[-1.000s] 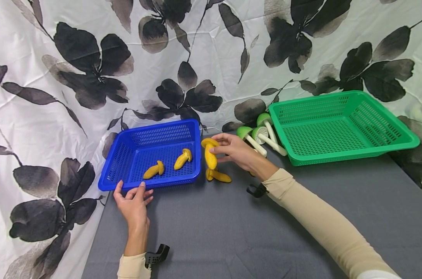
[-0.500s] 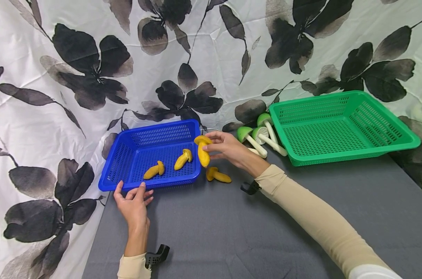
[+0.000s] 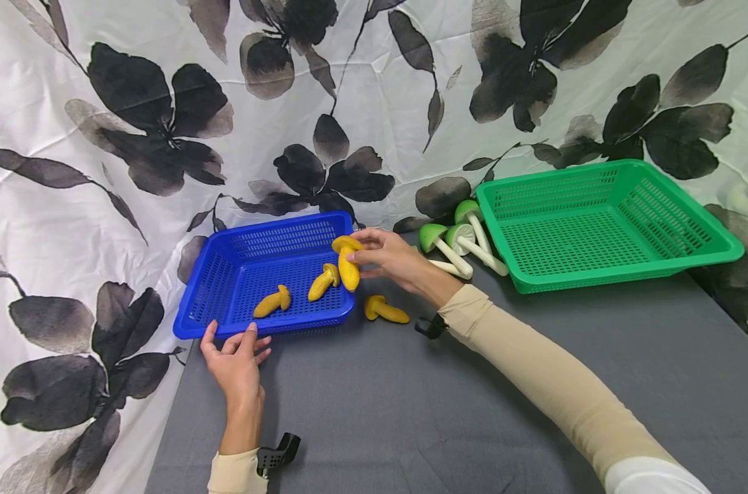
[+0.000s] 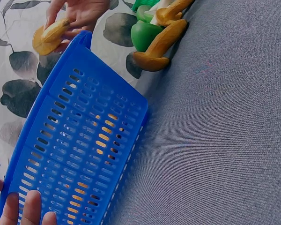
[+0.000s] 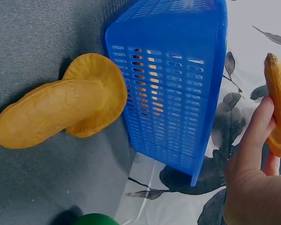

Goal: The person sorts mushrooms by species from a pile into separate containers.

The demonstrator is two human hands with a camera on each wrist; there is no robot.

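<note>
My right hand [image 3: 383, 255] pinches a yellow toy mushroom [image 3: 347, 263] above the right rim of the blue basket [image 3: 226, 322]; the same held mushroom [image 5: 280, 103] shows beside my fingers [image 5: 253, 136] in the right wrist view. Two yellow mushrooms [image 3: 274, 300] [image 3: 324, 282] lie inside the basket. Another yellow mushroom [image 3: 386, 310] [image 5: 61, 110] lies on the grey table just right of the basket. My left hand [image 3: 235, 357] rests on the basket's near rim with fingers straight; its fingertips [image 4: 30, 211] touch the blue wall.
A green basket [image 3: 602, 274] stands at the back right. Three green-capped white mushrooms [image 3: 460, 240] lie at its left side. A flowered white cloth [image 3: 164, 137] hangs behind and drapes off the left. The grey table [image 3: 411, 412] stretches toward me.
My right hand has carried the yellow mushroom leftward, from over the table beside the basket to above the basket's right rim. My left hand has stayed put.
</note>
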